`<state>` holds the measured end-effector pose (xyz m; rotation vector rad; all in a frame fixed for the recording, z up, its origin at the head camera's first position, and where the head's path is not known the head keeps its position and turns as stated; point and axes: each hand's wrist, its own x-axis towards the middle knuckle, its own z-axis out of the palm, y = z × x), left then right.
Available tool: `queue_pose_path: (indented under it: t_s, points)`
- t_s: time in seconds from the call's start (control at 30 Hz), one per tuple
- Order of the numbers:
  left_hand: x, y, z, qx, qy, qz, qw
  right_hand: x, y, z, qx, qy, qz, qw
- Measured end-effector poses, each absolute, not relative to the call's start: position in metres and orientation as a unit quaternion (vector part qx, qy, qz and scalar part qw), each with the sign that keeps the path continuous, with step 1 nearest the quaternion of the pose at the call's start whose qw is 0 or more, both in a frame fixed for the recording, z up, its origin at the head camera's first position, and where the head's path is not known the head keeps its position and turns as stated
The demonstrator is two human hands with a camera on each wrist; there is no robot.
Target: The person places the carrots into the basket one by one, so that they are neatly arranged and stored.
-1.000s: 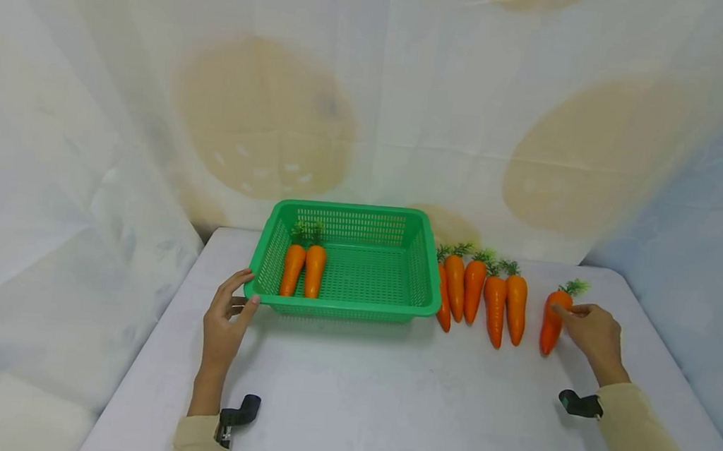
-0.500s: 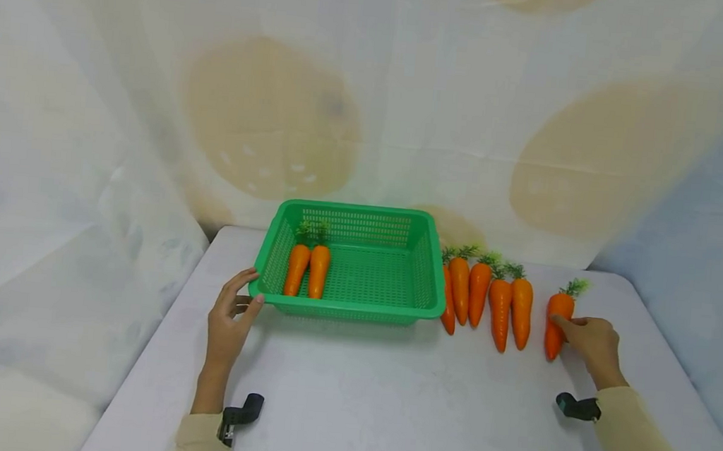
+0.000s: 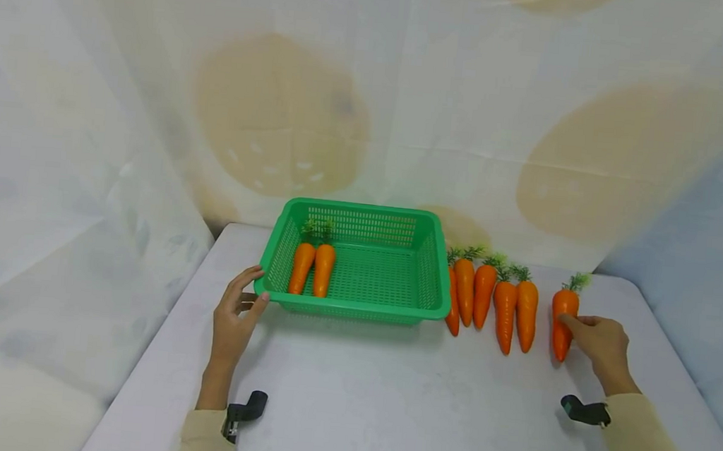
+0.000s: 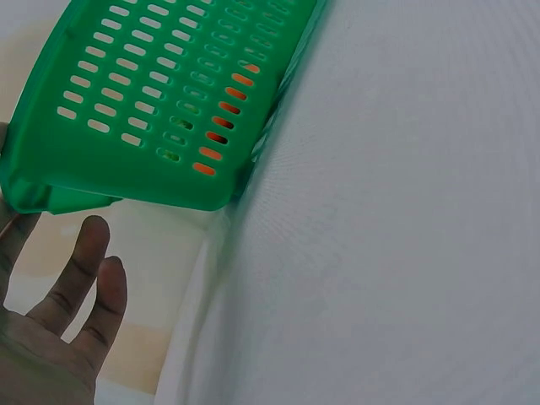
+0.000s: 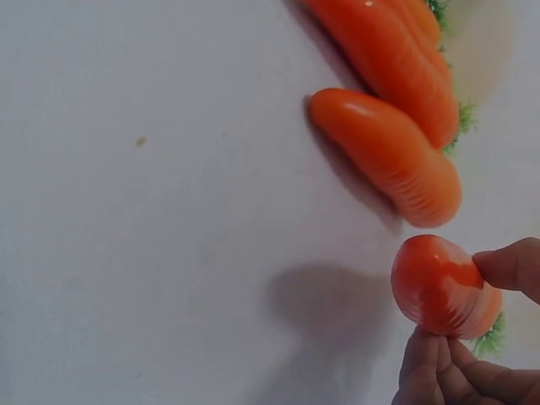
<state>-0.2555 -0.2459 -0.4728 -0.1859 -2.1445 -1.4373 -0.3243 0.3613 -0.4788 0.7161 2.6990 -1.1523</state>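
A green plastic basket (image 3: 361,307) stands at the back of the table, with two orange carrots (image 3: 324,271) lying side by side in its left part. My left hand (image 3: 236,318) holds the basket's front left corner, thumb on the front rim; in the left wrist view two of its fingers (image 4: 80,270) extend below the rim. At the far right, my right hand (image 3: 603,344) pinches a carrot (image 3: 562,326) with a leafy green top. In the right wrist view this carrot (image 5: 434,283) points its tip towards the camera, and its shadow falls apart from it.
Several more carrots (image 3: 504,314) lie in a row between the basket and my right hand, leafy tops to the back. The leftmost one is partly hidden by the basket. A patterned cloth (image 3: 422,103) hangs behind the white table (image 3: 385,404).
My right thumb and fingers have settled lower around the carrot, whose tip has swung slightly right. The whole head view has shifted a little. My left hand stays on the basket's corner.
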Motion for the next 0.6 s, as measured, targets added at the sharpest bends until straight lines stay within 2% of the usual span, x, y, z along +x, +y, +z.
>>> queue_pose_path:
  t_s: [0.6]
  points:
    - [-0.254, -0.245, -0.47, -0.068, -0.798, -0.533, 0.272, -0.318, 0.329, -0.446, 0.203, 0.894, -0.398, 0.043]
